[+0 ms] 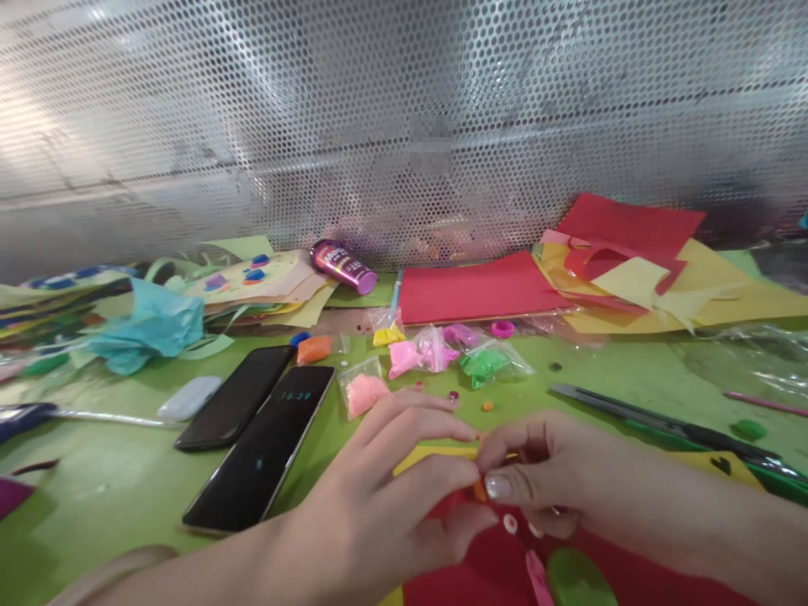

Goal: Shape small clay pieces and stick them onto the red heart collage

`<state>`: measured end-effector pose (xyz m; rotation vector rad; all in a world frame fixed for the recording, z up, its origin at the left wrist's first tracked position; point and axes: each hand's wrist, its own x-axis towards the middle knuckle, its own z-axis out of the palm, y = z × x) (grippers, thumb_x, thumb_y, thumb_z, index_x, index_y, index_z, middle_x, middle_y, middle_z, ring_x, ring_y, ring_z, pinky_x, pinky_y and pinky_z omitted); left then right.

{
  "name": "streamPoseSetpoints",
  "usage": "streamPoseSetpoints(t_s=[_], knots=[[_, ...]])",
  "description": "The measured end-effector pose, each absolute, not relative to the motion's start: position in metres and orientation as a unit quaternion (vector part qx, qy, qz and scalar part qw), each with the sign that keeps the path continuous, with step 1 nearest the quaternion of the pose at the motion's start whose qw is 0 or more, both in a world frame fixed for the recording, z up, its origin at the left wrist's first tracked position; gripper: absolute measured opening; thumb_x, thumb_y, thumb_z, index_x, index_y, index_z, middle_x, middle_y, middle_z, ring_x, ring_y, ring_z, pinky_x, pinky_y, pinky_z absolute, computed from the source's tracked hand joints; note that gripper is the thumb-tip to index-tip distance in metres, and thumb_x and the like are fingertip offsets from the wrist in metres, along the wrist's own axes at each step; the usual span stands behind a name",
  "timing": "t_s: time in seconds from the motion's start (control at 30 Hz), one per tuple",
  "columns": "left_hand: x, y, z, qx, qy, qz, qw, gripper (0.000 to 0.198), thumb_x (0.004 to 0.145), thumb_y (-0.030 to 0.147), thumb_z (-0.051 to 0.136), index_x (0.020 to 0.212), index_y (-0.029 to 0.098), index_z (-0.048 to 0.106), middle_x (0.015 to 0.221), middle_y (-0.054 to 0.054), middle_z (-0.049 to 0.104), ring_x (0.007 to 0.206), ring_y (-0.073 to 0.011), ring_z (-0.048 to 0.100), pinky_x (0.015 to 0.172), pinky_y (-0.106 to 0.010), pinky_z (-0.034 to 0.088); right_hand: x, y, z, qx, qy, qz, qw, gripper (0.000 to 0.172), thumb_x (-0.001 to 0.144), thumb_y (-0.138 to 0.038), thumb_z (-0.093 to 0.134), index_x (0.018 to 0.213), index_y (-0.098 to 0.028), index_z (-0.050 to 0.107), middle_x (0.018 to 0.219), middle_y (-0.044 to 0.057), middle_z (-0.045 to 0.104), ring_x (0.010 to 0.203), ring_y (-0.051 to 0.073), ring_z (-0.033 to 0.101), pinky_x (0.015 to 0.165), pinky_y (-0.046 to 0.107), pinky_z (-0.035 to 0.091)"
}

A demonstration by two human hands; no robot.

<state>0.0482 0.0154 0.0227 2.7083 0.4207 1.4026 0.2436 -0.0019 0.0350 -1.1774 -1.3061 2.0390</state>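
Observation:
My left hand (385, 488) and my right hand (536, 480) meet low in the middle of the head view, fingertips pinched together on a tiny orange piece of clay (481, 490). Under them lie a yellow paper (429, 455) and a red sheet (480, 572) with a small white dot and a green disc (577, 581) on it. Just beyond the hands sit small bags of clay: pale pink (364, 392), bright pink (420, 353), green (485, 364) and yellow (387, 334).
Two dark phones (265, 446) lie on the green table (126, 480) to the left. A purple tube (344, 266), red paper (473, 288), yellow and red paper scraps (637, 269) and teal tissue (148, 328) lie along the perforated metal wall. A cutter knife (644, 417) rests at right.

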Motion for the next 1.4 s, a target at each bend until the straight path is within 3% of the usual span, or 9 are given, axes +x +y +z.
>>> streamPoseSetpoints(t_s=[0.2, 0.4, 0.6, 1.03, 1.2, 1.3, 1.4], knots=[[0.049, 0.018, 0.027, 0.874, 0.14, 0.459, 0.078, 0.013, 0.08, 0.02, 0.067, 0.088, 0.01, 0.065, 0.087, -0.008, 0.067, 0.086, -0.0163, 0.062, 0.087, -0.029, 0.05, 0.246, 0.0, 0.033, -0.4, -0.435, 0.774, 0.229, 0.031, 0.065, -0.038, 0.079, 0.068, -0.014, 0.059, 0.056, -0.007, 0.04, 0.046, 0.003, 0.027, 0.045, 0.021, 0.017], [0.043, 0.019, 0.023, 0.867, 0.171, 0.425, 0.195, 0.012, 0.085, 0.012, 0.057, 0.091, 0.014, 0.067, 0.094, -0.008, 0.065, 0.092, -0.0156, 0.062, 0.085, -0.026, 0.052, 0.249, 0.001, 0.033, -0.391, -0.439, 0.778, 0.224, 0.03, 0.067, -0.037, 0.078, 0.073, -0.013, 0.06, 0.06, -0.006, 0.045, 0.047, 0.003, 0.033, 0.046, 0.022, 0.019], [0.041, 0.02, 0.018, 0.839, 0.203, 0.408, 0.298, 0.012, 0.081, 0.012, 0.063, 0.089, 0.019, 0.069, 0.096, -0.006, 0.064, 0.093, -0.0168, 0.064, 0.084, -0.027, 0.054, 0.249, 0.0, 0.033, -0.385, -0.446, 0.777, 0.222, 0.025, 0.07, -0.033, 0.077, 0.074, -0.014, 0.062, 0.063, -0.005, 0.048, 0.047, 0.002, 0.033, 0.047, 0.022, 0.018], [0.045, 0.019, 0.025, 0.839, 0.195, 0.402, 0.311, 0.009, 0.081, 0.013, 0.064, 0.079, 0.018, 0.071, 0.088, -0.005, 0.065, 0.084, -0.0136, 0.067, 0.082, -0.022, 0.055, 0.247, -0.001, 0.034, -0.39, -0.536, 0.723, 0.194, 0.031, 0.071, -0.043, 0.072, 0.076, -0.013, 0.065, 0.064, -0.003, 0.05, 0.048, 0.004, 0.032, 0.046, 0.022, 0.022], [0.043, 0.023, 0.022, 0.815, 0.24, 0.441, 0.288, 0.012, 0.08, 0.011, 0.065, 0.083, 0.021, 0.07, 0.085, -0.002, 0.066, 0.083, -0.0134, 0.065, 0.077, -0.023, 0.054, 0.249, 0.0, 0.043, -0.445, -0.64, 0.583, 0.229, 0.021, 0.082, -0.039, 0.062, 0.077, -0.018, 0.061, 0.068, -0.003, 0.048, 0.062, 0.01, 0.042, 0.057, 0.025, 0.032], [0.043, 0.024, 0.021, 0.795, 0.27, 0.457, 0.292, 0.012, 0.078, 0.011, 0.066, 0.082, 0.022, 0.07, 0.085, -0.001, 0.066, 0.082, -0.0137, 0.065, 0.074, -0.023, 0.054, 0.247, -0.002, 0.045, -0.478, -0.734, 0.395, 0.278, 0.017, 0.085, -0.038, 0.057, 0.083, -0.022, 0.061, 0.076, -0.002, 0.052, 0.063, 0.01, 0.044, 0.056, 0.024, 0.035], [0.044, 0.023, 0.02, 0.788, 0.277, 0.463, 0.297, 0.013, 0.078, 0.011, 0.066, 0.082, 0.022, 0.07, 0.085, -0.001, 0.067, 0.083, -0.0146, 0.065, 0.074, -0.024, 0.054, 0.242, -0.009, 0.039, -0.45, -0.812, 0.181, 0.324, 0.022, 0.077, -0.036, 0.066, 0.091, -0.021, 0.059, 0.079, -0.001, 0.056, 0.06, 0.01, 0.05, 0.053, 0.024, 0.042]])
